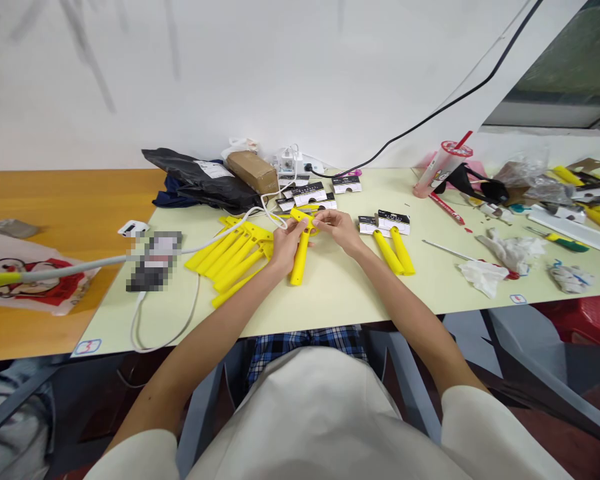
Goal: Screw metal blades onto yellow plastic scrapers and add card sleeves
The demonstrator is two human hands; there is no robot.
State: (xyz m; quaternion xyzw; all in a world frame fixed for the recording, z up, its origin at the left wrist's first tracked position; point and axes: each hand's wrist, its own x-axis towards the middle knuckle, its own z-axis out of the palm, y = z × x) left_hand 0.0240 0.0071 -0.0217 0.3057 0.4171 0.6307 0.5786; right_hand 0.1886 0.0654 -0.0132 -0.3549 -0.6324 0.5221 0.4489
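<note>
A yellow plastic T-shaped handle is held above the table with its grip pointing toward me. My left hand wraps around it just below the crosspiece, thumb on top. At the crosspiece's right side, my right hand has its thumb and fingers pinched together on the piece; any small part between them is hidden. To the left, several similar yellow handles lie side by side in a row. Right of my hands, two yellow handles lie with black-and-white card labels at their far ends.
Behind my hands lie more card labels, a brown box, a black plastic bag and a power strip. A white cable crosses the left side. Rightward are a cup, a red marker, a screwdriver and crumpled tissues.
</note>
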